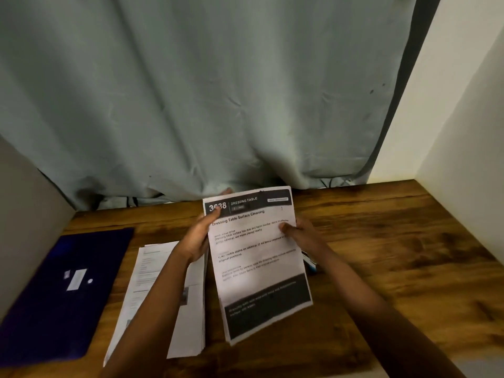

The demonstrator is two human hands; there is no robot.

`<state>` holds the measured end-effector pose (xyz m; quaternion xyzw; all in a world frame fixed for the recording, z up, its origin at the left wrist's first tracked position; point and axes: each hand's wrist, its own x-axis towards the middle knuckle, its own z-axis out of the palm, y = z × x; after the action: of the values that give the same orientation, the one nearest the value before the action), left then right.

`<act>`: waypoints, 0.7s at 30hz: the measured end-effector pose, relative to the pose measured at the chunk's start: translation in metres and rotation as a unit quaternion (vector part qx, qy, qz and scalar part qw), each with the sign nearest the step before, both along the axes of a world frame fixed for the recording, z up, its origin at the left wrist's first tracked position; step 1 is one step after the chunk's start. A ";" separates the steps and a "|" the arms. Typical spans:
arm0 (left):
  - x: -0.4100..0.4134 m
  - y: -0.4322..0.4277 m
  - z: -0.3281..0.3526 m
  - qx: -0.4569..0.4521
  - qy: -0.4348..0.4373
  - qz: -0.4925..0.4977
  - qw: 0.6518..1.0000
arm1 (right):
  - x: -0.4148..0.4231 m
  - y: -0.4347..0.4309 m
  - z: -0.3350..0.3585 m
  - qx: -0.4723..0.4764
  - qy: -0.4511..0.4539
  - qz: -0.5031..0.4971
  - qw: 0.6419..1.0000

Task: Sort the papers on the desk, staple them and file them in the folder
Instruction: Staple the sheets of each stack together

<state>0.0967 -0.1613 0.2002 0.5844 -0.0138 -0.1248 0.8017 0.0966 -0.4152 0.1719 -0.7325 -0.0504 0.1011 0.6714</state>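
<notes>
The held sheet (pixel 256 257) hides most of a small dark object (pixel 311 264) on the desk (pixel 381 241); what it is I cannot tell. The left forearm (pixel 152 304) covers part of the paper stack (pixel 147 268). The blue folder (pixel 54 309) is cut by the left edge. Its label (pixel 76 279) is too small to read.

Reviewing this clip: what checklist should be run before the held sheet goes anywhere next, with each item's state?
1. Left hand and right hand both grip the Dressing Table sheet by its side edges: ok.
2. Heading faces the person, readable: ok.
3. One sheet or several held: cannot tell.
4. Paper pile lies on the desk, left of the sheet: ok.
5. Blue folder open for filing: not ok, it lies closed.
6. Stapler at hand: cannot tell; a small dark object shows behind the sheet's right edge.
</notes>
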 end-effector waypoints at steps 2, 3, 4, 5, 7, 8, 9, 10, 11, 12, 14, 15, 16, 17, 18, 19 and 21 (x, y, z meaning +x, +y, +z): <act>0.002 0.000 0.000 -0.054 -0.023 0.001 0.998 | -0.002 0.002 -0.007 -0.006 0.041 0.012 0.999; 0.002 -0.002 -0.001 -0.070 -0.030 0.008 0.997 | -0.004 0.003 -0.011 -0.006 0.062 0.012 0.998; 0.002 -0.004 -0.002 -0.081 -0.035 0.015 0.996 | -0.006 0.004 -0.014 -0.005 0.083 0.010 0.996; 0.001 -0.007 -0.003 -0.087 -0.035 0.027 0.995 | -0.008 0.006 -0.018 -0.004 0.100 0.006 0.995; 0.001 -0.011 -0.010 -0.127 0.008 0.052 0.991 | -0.011 0.008 -0.025 -0.007 0.124 -0.003 0.992; 0.000 -0.013 -0.014 -0.157 0.033 0.059 0.985 | -0.012 0.009 -0.029 -0.006 0.135 -0.006 0.991; 0.000 -0.013 -0.018 -0.184 0.052 0.063 0.980 | -0.013 0.009 -0.033 -0.002 0.147 -0.009 0.989; -0.001 -0.013 -0.021 -0.204 0.066 0.065 0.975 | -0.014 0.009 -0.037 0.005 0.157 -0.010 0.987; -0.002 -0.013 -0.024 -0.219 0.076 0.064 0.971 | -0.016 0.009 -0.041 0.014 0.167 -0.012 0.986; -0.003 -0.014 -0.026 -0.231 0.081 0.062 0.968 | -0.017 0.008 -0.045 0.024 0.174 -0.012 0.984; -0.006 -0.013 -0.033 -0.222 0.082 0.065 0.969 | -0.021 0.009 -0.047 0.039 0.182 -0.009 0.982; -0.007 -0.012 -0.036 -0.197 0.075 0.072 0.975 | -0.023 0.009 -0.048 0.043 0.189 -0.011 0.981; -0.009 -0.011 -0.039 -0.173 0.066 0.075 0.980 | -0.023 0.010 -0.050 0.042 0.195 -0.015 0.980; -0.009 -0.011 -0.043 -0.157 0.059 0.078 0.983 | -0.024 0.010 -0.052 0.036 0.200 -0.018 0.979; -0.009 -0.010 -0.047 -0.149 0.056 0.081 0.984 | -0.023 0.011 -0.055 0.027 0.203 -0.019 0.979; -0.009 -0.010 -0.051 -0.146 0.058 0.083 0.984 | -0.022 0.011 -0.058 0.018 0.208 -0.019 0.978; -0.008 -0.009 -0.059 -0.137 0.065 0.088 0.984 | -0.021 0.013 -0.064 0.001 0.222 -0.021 0.975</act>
<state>0.0886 -0.1705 0.1414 0.4588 0.0735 -0.0884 0.8811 0.0760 -0.4018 0.1081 -0.6922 0.1152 0.2467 0.6684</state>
